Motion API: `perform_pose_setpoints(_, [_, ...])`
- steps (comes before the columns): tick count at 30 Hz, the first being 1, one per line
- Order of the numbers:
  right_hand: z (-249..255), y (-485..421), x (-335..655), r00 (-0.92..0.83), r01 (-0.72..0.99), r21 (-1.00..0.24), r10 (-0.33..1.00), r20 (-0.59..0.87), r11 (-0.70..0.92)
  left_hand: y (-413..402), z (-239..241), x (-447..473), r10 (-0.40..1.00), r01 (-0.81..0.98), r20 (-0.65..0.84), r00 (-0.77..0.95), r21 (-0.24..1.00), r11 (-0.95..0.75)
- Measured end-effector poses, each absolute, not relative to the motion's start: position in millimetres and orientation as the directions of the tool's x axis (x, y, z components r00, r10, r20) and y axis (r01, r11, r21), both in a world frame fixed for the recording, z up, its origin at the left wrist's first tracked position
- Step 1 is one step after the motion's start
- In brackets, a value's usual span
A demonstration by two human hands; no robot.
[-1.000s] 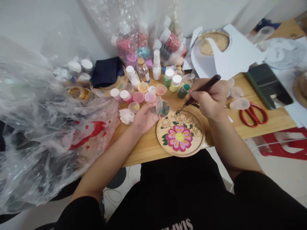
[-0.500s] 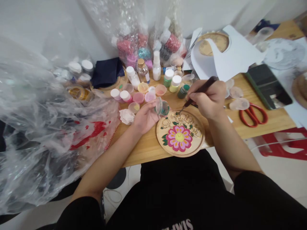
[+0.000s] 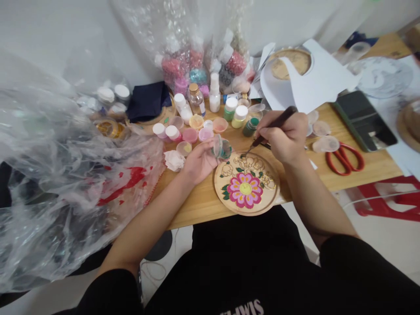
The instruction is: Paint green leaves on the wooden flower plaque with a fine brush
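Note:
My left hand [image 3: 201,162] holds a small clear cup [image 3: 222,148] with green paint in it, tipped over the left rim of a round wooden plaque [image 3: 272,194]. A dark-handled tool with a thin metal tip [image 3: 277,121] is gripped in my right hand [image 3: 288,135]; its tip meets the plaque near the upper edge. The plaque carries a pink and yellow flower [image 3: 245,189], green leaves and gold outlines with bare wood inside. Just left of my right hand stands an uncapped jar of dark green paint [image 3: 251,126].
Several paint cups [image 3: 190,135] and white-capped bottles [image 3: 239,116] crowd behind my hands. Crumpled clear plastic [image 3: 82,183] covers the left side. Red-handled scissors [image 3: 344,158], a phone [image 3: 364,120] and cut white paper [image 3: 315,78] lie to the right.
The view has shifted very slightly. Both hands keep nearly the same place, with the tool's tip still at the plaque's upper edge.

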State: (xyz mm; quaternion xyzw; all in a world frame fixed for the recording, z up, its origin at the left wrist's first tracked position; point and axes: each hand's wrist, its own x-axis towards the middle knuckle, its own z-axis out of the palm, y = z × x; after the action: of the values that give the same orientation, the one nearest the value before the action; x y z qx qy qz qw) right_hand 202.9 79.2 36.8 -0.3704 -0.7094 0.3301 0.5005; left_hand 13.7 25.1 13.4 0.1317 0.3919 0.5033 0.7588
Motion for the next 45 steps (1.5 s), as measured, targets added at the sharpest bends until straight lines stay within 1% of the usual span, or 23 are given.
perform_pose_setpoints(5, [37.8, 78.7, 203.0, -0.240, 0.214, -0.845, 0.864, 0.442, 0.491, 25.2, 12.3, 13.4, 0.865, -0.666, -0.472, 0.172, 0.591, 0.455])
perform_pose_setpoints(14, [36.0, 79.4, 203.1, -0.253, 0.158, -0.823, 0.828, 0.500, 0.546, 25.0, 13.4, 13.7, 0.869, -0.675, -0.462, 0.175, 0.587, 0.448])
perform_pose_setpoints(20, [35.1, 79.2, 203.9, -0.260, 0.207, -0.832, 0.849, 0.460, 0.514, 25.2, 12.9, 13.8, 0.865, -0.667, -0.466, 0.183, 0.588, 0.458])
perform_pose_setpoints(25, [34.0, 79.2, 204.3, -0.265, 0.185, -0.825, 0.835, 0.482, 0.534, 24.7, 13.9, 13.4, 0.866, -0.678, -0.462, 0.190, 0.576, 0.457])
perform_pose_setpoints(36, [34.4, 78.7, 203.4, -0.225, 0.183, -0.830, 0.845, 0.485, 0.526, 24.9, 13.3, 13.3, 0.873, -0.665, -0.445, 0.200, 0.592, 0.455])
perform_pose_setpoints(45, [32.4, 79.4, 204.9, -0.224, 0.246, -0.840, 0.872, 0.435, 0.483, 25.0, 13.0, 12.8, 0.867, -0.654, -0.457, 0.197, 0.598, 0.463])
